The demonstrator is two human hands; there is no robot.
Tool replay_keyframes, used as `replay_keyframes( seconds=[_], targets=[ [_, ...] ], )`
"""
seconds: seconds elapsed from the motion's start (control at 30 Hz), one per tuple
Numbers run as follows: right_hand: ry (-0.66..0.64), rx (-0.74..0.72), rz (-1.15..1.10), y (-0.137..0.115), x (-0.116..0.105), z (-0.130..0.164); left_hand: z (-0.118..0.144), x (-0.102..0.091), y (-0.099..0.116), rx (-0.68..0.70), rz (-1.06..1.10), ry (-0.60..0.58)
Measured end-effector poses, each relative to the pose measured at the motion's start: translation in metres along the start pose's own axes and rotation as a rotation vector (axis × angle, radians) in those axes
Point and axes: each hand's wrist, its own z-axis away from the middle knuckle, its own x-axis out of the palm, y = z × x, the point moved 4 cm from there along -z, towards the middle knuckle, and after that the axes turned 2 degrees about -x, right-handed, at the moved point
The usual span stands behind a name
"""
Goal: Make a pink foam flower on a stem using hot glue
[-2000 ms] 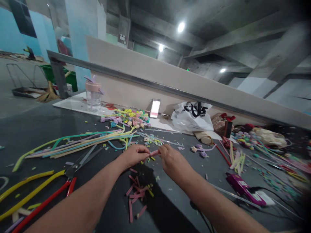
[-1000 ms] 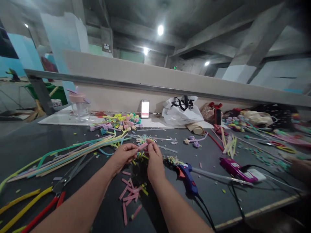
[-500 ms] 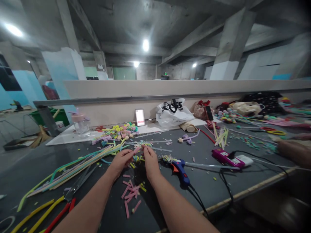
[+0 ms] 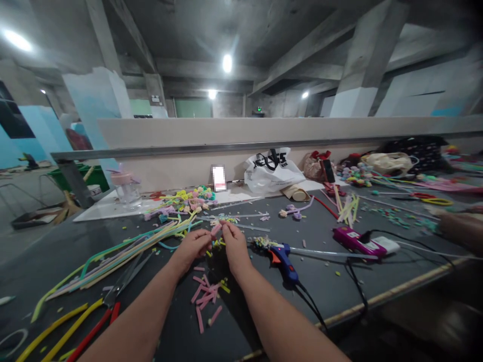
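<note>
Left hand (image 4: 191,247) and right hand (image 4: 237,246) have drawn closer together since two seconds ago, leaving the glue gun (image 4: 284,265) in view. Right of the shears (image 4: 115,291), the left hand pinches a pink piece (image 4: 216,230) above the worktop (image 4: 320,221), and the right hand is at its far end, its grip impossible to tell. Handling that piece seems the step under way; the next move likely calls for a steady pinch.
</note>
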Motion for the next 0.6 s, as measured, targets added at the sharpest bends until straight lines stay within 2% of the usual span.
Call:
replay_keyframes(
  seconds=[0.33, 0.6],
  targets=[
    [-0.015, -0.023, 0.031, -0.007, 0.000, 0.001, 0.004, 0.005, 0.010, 0.026, -0.164, -0.039],
    [-0.031, -0.020, 0.023, -0.004, 0.001, 0.001, 0.008, 0.004, 0.019, 0.085, -0.243, -0.017]
  ],
)
